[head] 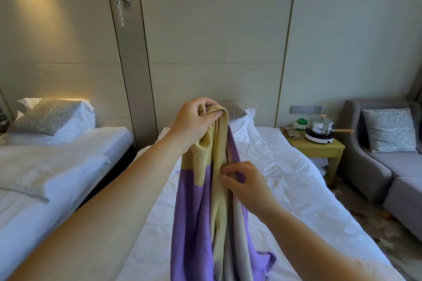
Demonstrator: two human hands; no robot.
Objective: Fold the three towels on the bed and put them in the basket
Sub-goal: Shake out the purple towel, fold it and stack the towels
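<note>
Head view: this is the only view, and it looks down over both arms.
Towel: the soft purple, yellow and grey cloth towel (194, 212) hangs in the middle, bunched in long folds. Its low end, near 6 o'clock, seems to rest on the wide white bed (285, 178).
Left hand: the left hand (194, 118) is up high, just above the middle. Its fingers (214, 113) are curled and pinch the yellow top edge.
Right hand: the right hand (246, 182) is lower, at 5 o'clock from the left one. Its fingers (230, 170) pinch a side edge of the towel.
What could go wrong: I think the top edge could slip out, because only a small bit is pinched. The bunched folds could also hide the real corner, so the fold may come out crooked.
Basket: it is not in view, so I cannot tell what is in it. The other two towels are not in view either.
Pot: a shiny silver metal pot (322, 125) stands at 3 o'clock on the small yellow wooden surface (319, 146). Its lid is on, so what is inside is hidden.
</note>
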